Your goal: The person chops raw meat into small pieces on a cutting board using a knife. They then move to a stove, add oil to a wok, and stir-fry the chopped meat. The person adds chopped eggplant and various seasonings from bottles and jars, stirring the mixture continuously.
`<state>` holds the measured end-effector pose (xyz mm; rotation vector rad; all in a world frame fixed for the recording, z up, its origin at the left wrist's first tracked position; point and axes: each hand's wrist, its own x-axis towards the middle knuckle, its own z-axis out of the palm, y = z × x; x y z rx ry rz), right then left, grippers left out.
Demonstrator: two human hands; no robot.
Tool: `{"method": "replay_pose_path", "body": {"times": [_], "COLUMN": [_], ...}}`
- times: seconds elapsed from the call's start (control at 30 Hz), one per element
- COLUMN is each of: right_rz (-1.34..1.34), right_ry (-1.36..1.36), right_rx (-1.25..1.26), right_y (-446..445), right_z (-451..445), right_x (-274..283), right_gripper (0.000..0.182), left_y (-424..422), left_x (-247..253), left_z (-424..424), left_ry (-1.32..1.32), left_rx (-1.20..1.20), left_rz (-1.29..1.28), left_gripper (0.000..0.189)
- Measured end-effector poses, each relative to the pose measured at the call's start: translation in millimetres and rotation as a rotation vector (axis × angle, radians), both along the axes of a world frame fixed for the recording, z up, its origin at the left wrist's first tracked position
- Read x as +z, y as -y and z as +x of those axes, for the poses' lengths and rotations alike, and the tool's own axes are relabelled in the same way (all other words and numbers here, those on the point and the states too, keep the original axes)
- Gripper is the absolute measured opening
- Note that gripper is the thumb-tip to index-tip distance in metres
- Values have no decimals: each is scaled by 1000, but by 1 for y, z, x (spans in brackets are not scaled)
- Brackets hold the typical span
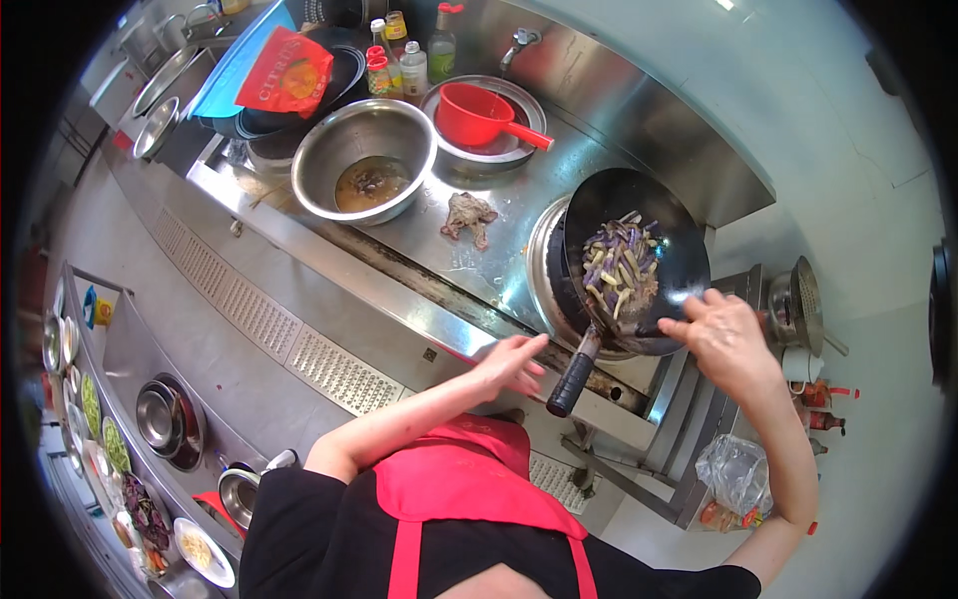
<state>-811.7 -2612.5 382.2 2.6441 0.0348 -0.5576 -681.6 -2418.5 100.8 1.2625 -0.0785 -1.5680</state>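
Note:
A black wok point(677, 224) sits tilted on the burner ring point(540, 258). Strips of purple-skinned eggplant point(617, 258) lie inside it, with brownish bits near the lower side. My right hand point(722, 341) is over the wok's right rim, its fingers closed around a dark-handled cooking utensil point(645, 329); the utensil's head is hard to make out among the food. My left hand point(513, 367) hovers over the stove's front edge, fingers apart and holding nothing. Just right of it, the wok's black-gripped handle point(572, 382) points toward me, apart from the fingers.
Left of the wok lie a crumpled rag point(468, 217) and a steel basin point(307, 176) with brown liquid. Behind are a red dipper point(471, 120) on a steel lid and several bottles point(414, 67). A side rack point(703, 464) stands right; a prep counter point(127, 329) with dishes runs left.

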Motion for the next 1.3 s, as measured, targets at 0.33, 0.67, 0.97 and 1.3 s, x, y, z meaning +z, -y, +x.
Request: {"method": "replay_pose_path", "body": {"times": [0.33, 0.67, 0.97, 1.3], "right_rz": [-157, 456, 462, 452], "right_ry": [306, 446, 492, 746], "right_rx": [-230, -978, -1068, -1027], "right_y": [92, 91, 78, 82], "right_z": [8, -113, -84, -21], "right_x": [-117, -97, -119, -217], "right_gripper": [40, 51, 48, 55], "left_y": [58, 70, 62, 57], "left_x": [-78, -102, -76, 31], "left_z": [161, 239, 221, 255], "left_ry": [1754, 1860, 1774, 1509], "left_rx": [173, -8, -365, -185], "left_rz": [251, 101, -38, -279], "left_gripper": [41, 24, 73, 42]}}
